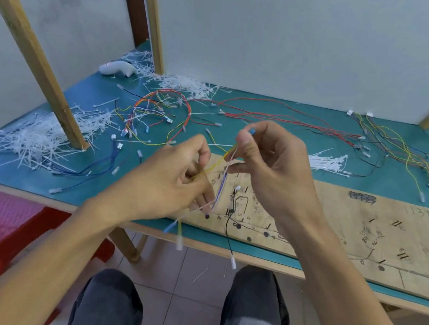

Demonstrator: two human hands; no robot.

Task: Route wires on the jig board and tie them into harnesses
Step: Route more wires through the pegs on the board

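— What are the hands doing?
— The right hand (269, 166) pinches a thin bunch of wires (222, 185) between thumb and fingers, with a blue connector (252, 131) poking out on top. The left hand (176, 182) curls its fingers round the same bunch lower down.
— Whereabouts?
— Just over the left end of the jig board (362, 226), which lies flat on the teal surface (102, 94). White cable ties (29, 139) are heaped on the left and harnesses (160, 109) lie behind.
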